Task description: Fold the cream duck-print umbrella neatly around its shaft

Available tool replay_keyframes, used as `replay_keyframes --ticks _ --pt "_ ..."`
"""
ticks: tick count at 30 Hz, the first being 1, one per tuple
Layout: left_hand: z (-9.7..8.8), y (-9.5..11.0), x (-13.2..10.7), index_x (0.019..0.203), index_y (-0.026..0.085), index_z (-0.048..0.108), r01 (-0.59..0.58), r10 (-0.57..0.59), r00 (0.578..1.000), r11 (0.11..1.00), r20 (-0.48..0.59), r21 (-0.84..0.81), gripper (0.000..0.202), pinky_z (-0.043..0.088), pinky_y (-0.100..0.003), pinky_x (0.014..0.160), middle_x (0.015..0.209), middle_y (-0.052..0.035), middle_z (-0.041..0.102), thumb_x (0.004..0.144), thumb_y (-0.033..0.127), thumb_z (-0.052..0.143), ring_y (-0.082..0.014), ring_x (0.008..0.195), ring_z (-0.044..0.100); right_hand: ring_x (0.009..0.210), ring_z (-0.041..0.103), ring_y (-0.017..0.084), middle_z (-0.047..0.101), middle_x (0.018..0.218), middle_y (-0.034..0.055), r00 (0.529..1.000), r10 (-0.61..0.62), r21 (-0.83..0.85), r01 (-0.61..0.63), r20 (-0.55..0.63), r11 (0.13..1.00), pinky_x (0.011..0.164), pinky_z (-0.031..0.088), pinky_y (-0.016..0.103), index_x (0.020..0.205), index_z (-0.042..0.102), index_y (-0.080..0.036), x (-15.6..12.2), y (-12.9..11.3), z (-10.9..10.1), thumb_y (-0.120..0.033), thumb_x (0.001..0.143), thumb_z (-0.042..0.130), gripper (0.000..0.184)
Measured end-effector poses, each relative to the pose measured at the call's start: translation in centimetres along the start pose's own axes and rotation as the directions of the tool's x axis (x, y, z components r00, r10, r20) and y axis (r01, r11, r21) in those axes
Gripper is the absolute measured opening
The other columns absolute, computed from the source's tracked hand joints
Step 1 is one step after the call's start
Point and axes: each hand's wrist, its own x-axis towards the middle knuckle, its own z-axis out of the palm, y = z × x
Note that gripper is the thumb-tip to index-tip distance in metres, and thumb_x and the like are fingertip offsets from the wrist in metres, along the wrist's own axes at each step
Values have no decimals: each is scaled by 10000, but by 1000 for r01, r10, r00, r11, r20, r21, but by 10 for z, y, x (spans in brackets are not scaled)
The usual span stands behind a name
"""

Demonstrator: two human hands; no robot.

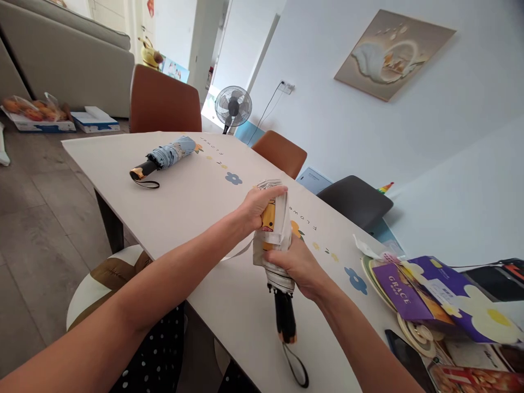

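Observation:
A folded white umbrella (pixel 282 221) with a yellow cartoon print is held above the table, its black handle and wrist loop pointing toward me. My left hand (pixel 262 204) grips its far end, thumb stretched along the fabric. Around the lower part of the canopy, close to the handle, my right hand (pixel 297 262) is wrapped. A pale strap hangs off to the left of the umbrella. Farther left lies a second folded umbrella (pixel 172 153), light blue, with a black and gold handle and a loop.
The white table (pixel 196 218) has printed flowers. On its right end are a purple box (pixel 405 289), a phone (pixel 409 355) and snack packets. Chairs (pixel 166 101) stand along the far side, with a fan (pixel 233 106) behind. Fruit bags (pixel 36 109) sit by the sofa.

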Motion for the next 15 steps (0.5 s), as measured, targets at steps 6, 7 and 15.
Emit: replay_keyframes --ticks 6,7,15 --pt "-6 5 -2 835 137 594 210 -101 850 965 517 -157 283 483 -354 748 825 -91 649 714 387 644 -200 774 617 522 523 136 569 682 21 983 -31 526 -69 178 848 481 451 279 847 578 -177 -4 5 5 -184 635 601 213" --pt "-5 4 -5 867 134 592 240 -87 822 949 563 -204 313 478 -375 777 872 -107 652 728 413 616 -220 826 620 521 520 134 573 700 26 971 -68 598 -84 228 797 473 449 276 849 590 -170 -4 6 8 -201 627 595 224" --pt "-5 1 -9 797 152 569 244 -25 800 926 600 -287 152 481 -288 607 589 3 559 705 264 617 -126 533 568 641 594 195 636 769 87 916 -145 672 -160 374 723 587 487 333 873 642 -124 0 19 16 -221 585 590 308"
